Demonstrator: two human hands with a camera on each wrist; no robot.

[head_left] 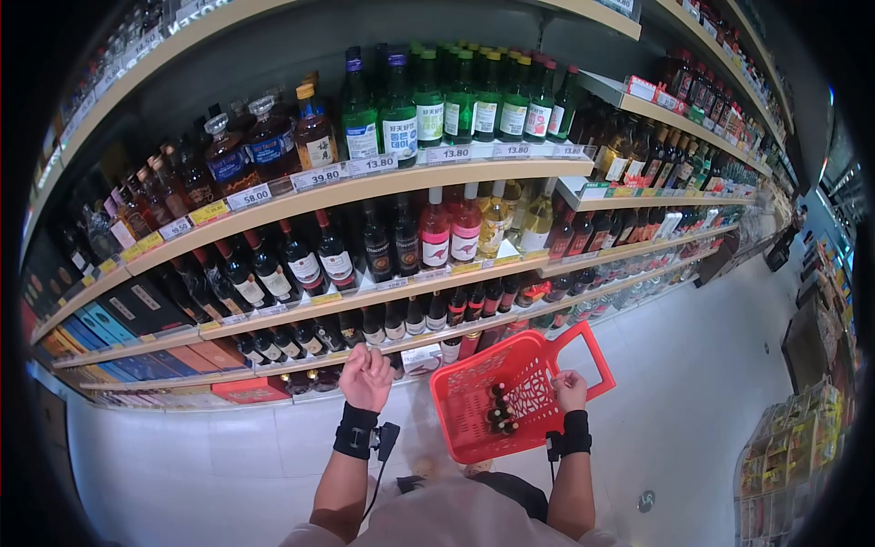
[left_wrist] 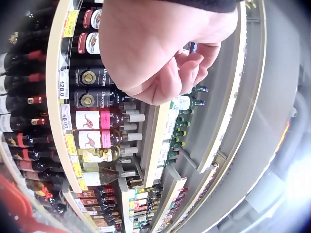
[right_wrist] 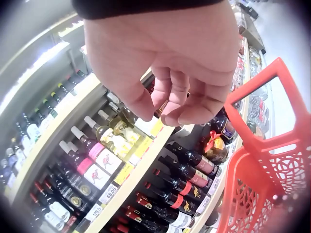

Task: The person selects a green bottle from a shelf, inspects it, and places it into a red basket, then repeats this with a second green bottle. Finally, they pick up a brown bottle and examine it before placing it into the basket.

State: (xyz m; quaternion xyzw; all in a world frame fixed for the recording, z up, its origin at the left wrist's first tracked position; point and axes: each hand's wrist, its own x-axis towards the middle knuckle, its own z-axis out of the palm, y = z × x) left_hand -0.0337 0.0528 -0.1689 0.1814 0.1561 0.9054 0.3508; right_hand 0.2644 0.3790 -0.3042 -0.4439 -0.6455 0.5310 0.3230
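My left hand (head_left: 366, 378) is raised in front of the lower wine shelves, its fingers loosely curled and nothing in them. In the left wrist view it overlaps dark wine bottles (left_wrist: 90, 76) and the shelf edge above them. My right hand (head_left: 571, 390) hovers by the right side of a red shopping basket (head_left: 444, 383), below its tall red handle (head_left: 597, 360). Its fingers bend loosely toward the thumb and hold nothing. Inside the basket lie several small dark bottles (head_left: 499, 415). Pink-labelled kangaroo bottles (right_wrist: 99, 158) stand on the shelf beyond the right hand.
Long curved shelves hold green bottles (head_left: 428, 118), brown liquor bottles (head_left: 272, 137) and wine bottles (head_left: 335, 260), with price tags (head_left: 374, 164) along the edges. Boxed goods (head_left: 146, 305) fill the lower left. Tiled floor (head_left: 693, 346) runs right, toward a display rack (head_left: 788, 456).
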